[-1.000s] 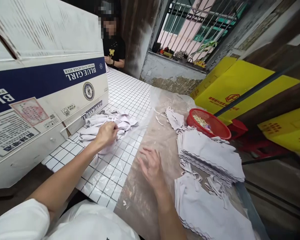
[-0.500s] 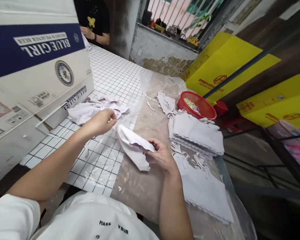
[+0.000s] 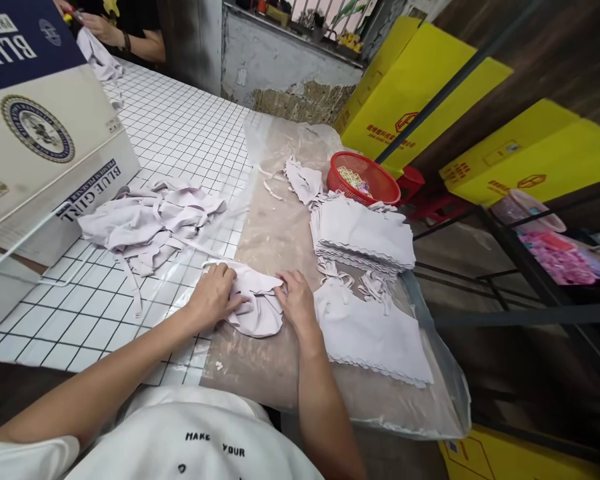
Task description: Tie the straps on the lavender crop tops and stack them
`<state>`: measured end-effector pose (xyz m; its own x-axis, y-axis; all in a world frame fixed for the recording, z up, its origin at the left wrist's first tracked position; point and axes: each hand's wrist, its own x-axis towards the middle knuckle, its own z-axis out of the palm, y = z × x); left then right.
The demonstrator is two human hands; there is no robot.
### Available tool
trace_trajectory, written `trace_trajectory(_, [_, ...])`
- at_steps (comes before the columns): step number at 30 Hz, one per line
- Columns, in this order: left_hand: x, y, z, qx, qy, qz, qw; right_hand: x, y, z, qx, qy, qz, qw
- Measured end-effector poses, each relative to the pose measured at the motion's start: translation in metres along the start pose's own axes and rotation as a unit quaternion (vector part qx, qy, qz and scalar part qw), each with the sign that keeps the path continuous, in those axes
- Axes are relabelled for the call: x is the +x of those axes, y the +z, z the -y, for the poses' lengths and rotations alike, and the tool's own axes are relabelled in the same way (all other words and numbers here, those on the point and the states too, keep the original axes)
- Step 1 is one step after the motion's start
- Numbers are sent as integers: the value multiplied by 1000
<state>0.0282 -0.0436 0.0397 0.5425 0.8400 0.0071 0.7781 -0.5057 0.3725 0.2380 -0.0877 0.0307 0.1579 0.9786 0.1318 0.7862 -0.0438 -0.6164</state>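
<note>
A crumpled pale lilac strappy top (image 3: 257,305) lies on the plastic sheet in front of me, between my two hands. My left hand (image 3: 213,297) has its curled fingers and thumb on the left part of the cloth. At the upper right edge, my right hand (image 3: 297,303) pinches the fabric between thumb and fingers. Close on the right, another top (image 3: 370,333) is laid flat, its hem scalloped and its straps bunched above. Behind that rises a neat stack of folded tops (image 3: 365,233). A loose heap of similar tops (image 3: 153,220) sits to the left.
A large beer carton (image 3: 95,143) stands at the left. A red basket (image 3: 364,179) with small pale bits is behind the stack. Yellow boxes (image 3: 420,93) and a dark metal rack (image 3: 510,260) are on the right. Across the table, a person's hand (image 3: 103,30) holds cloth.
The top has come down from above the sheet onto it and is spread out more. My left hand has moved from near the heap onto the cloth. The view has shifted.
</note>
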Motion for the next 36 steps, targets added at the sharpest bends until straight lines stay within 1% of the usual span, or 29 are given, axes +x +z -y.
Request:
trace_trajectory(2, [-1,8,-5,-1,-2,-36,999,1,0,8,59,7,15,998])
trace_trajectory(3, [-1,10,-6,-2,-9,-51,999,1,-2,12,115,25,28,993])
trace_trajectory(4, [0,10,-6,-4,-18,-64,998,2,-5,17,187,49,39,980])
trace_trajectory(5, [2,10,-5,-8,-32,-74,997,2,-10,23,267,74,44,960])
trace_trajectory(7, [5,7,1,-40,-61,-88,993,1,-24,34,414,108,33,903])
trace_trajectory(9, [9,2,9,-117,-89,-87,985,0,-39,43,510,120,-4,852])
trace_trajectory(10, [10,-1,14,-173,-103,-81,976,-2,-46,46,539,122,-26,833])
trace_trajectory(12, [14,-7,21,-305,-138,-65,940,-6,-58,50,572,123,-71,808])
trace_trajectory(14, [15,-13,26,-419,-184,-57,887,-13,-67,50,591,118,-122,789])
trace_trajectory(15, [16,-15,27,-451,-205,-61,866,-16,-71,50,597,111,-150,780])
trace_trajectory(16, [16,-17,28,-463,-220,-73,855,-20,-75,48,601,101,-177,773])
trace_trajectory(17, [15,-18,28,-458,-228,-91,855,-24,-79,47,602,89,-200,768])
trace_trajectory(19, [13,-19,28,-419,-229,-126,869,-29,-85,44,596,71,-225,767])
trace_trajectory(20, [12,-18,28,-404,-228,-134,876,-30,-85,43,589,72,-223,773])
trace_trajectory(21, [11,-17,27,-403,-229,-127,877,-29,-83,41,580,82,-212,782])
trace_trajectory(22, [11,-16,25,-424,-234,-99,869,-28,-79,38,567,100,-192,795])
trace_trajectory(23, [10,-15,23,-469,-243,-52,848,-26,-72,34,551,122,-164,809])
trace_trajectory(24, [9,-14,21,-532,-250,9,809,-24,-63,29,531,144,-132,824])
trace_trajectory(25, [8,-14,19,-603,-254,69,753,-22,-53,23,508,165,-101,839])
trace_trajectory(26, [6,-15,17,-670,-251,117,689,-20,-43,17,483,182,-75,853])
trace_trajectory(27, [3,-15,15,-725,-241,148,628,-18,-32,11,460,195,-57,864])
trace_trajectory(28, [0,-17,14,-765,-225,166,580,-17,-23,5,442,206,-46,872])
trace_trajectory(29, [-5,-17,14,-790,-206,178,549,-16,-16,0,430,214,-43,876])
trace_trajectory(30, [-10,-18,14,-803,-186,191,533,-14,-11,-4,428,220,-40,876])
trace_trajectory(31, [-16,-19,15,-807,-164,210,527,-12,-9,-6,437,223,-37,871])
trace_trajectory(32, [-22,-19,16,-799,-134,248,531,-10,-9,-6,456,223,-35,861])
trace_trajectory(33, [-28,-19,18,-777,-96,307,541,-7,-13,-5,479,220,-36,849])
trace_trajectory(34, [-32,-19,20,-738,-50,381,555,-5,-19,-1,503,214,-40,836])
trace_trajectory(36, [-37,-20,24,-602,49,527,598,0,-38,9,540,192,-47,818])
